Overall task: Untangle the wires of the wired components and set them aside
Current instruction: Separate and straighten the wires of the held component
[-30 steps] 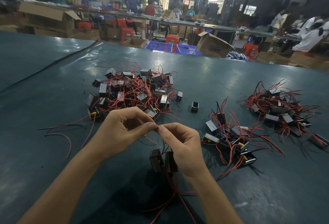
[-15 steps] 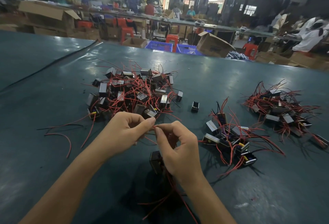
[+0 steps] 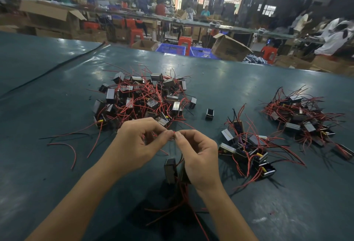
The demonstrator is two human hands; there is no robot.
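Shifted slightly, left hand (image 3: 134,145) and right hand (image 3: 199,156) pinching thin red wire (image 3: 174,132) before big tangled black-component pile (image 3: 141,99); perhaps half sorted.

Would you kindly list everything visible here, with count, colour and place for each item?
table: one, dark green, under everything.
tangled pile: one, grey blocks with red wires, far centre.
smaller piles: two, same colours, right side.
lone component: one, black, between piles.
nearest components: two, dark, beneath right hand.
loose wires: several, red and black, left.
blue crates: two, beyond table.
left hand: pinching red wire.
right hand: pinching same wire.
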